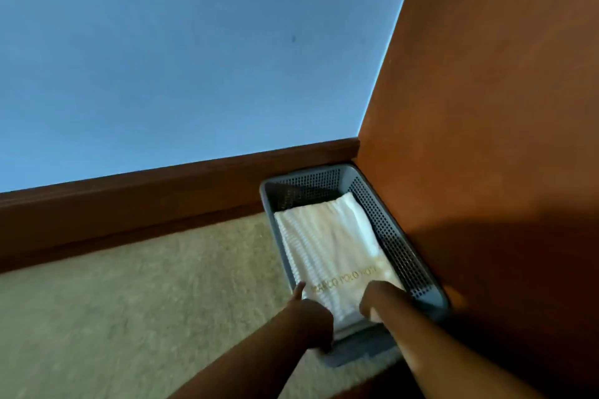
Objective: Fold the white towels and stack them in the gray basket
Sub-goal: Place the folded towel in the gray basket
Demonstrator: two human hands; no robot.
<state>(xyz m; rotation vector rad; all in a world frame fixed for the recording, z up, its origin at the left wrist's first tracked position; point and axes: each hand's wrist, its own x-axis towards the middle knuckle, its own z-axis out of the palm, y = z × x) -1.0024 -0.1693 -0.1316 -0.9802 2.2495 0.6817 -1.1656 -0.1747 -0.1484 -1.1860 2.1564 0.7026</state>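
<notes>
A gray perforated plastic basket stands on the carpet in the corner of the room. A folded white towel with gold lettering lies flat inside it and fills most of the bottom. Both my hands are at the towel's near end inside the basket. My left hand sits at the near left corner with its thumb raised; its fingers are hidden under the hand. My right hand sits at the near right corner, fingers curled down on or under the towel's edge.
Beige carpet spreads to the left of the basket. A dark wooden baseboard runs under a blue wall behind. An orange-brown wall or panel rises right beside the basket's right side.
</notes>
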